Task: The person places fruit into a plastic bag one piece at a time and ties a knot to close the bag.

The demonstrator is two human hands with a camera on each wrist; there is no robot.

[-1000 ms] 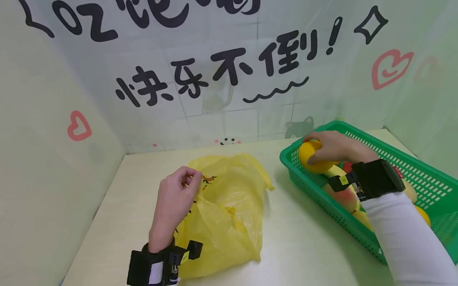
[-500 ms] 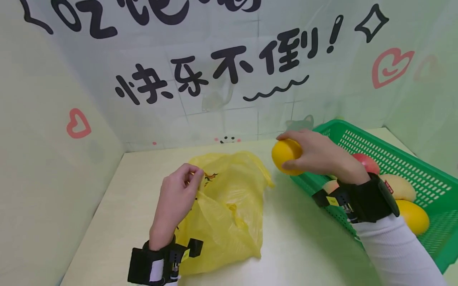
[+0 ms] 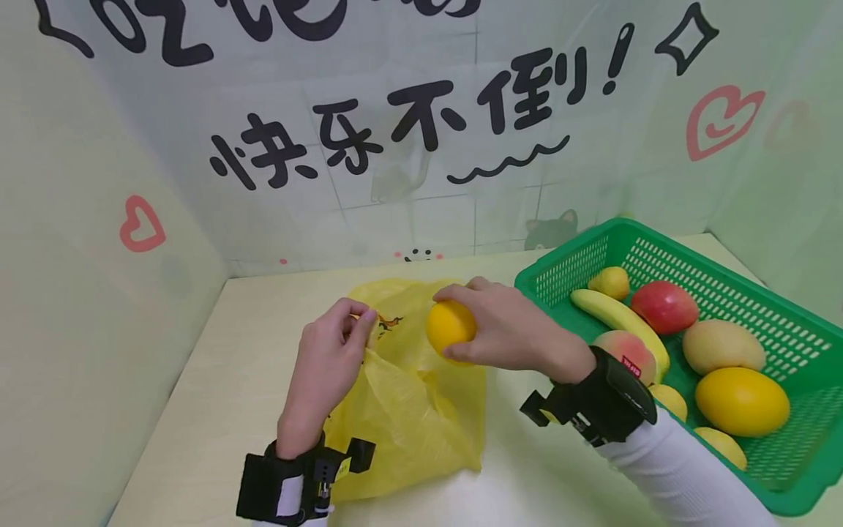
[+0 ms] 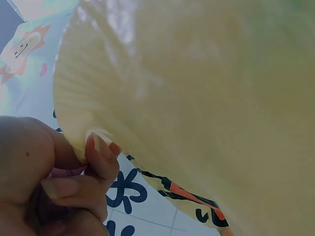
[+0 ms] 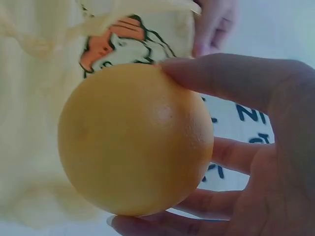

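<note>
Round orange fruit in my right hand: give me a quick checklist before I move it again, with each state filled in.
1. Round orange fruit gripped by right hand: ok.
2. Left hand pinching thin yellow plastic bag: ok.
3. Fruit clear of green perforated plastic basket: ok.
4. Fruit inside the bag: not ok, it is outside.
5. Bag mouth wide enough: cannot tell.

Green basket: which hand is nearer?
Right. The right hand, holding an orange over the yellow bag, is left of the green basket; the left hand, pinching the bag, is farther left.
</note>
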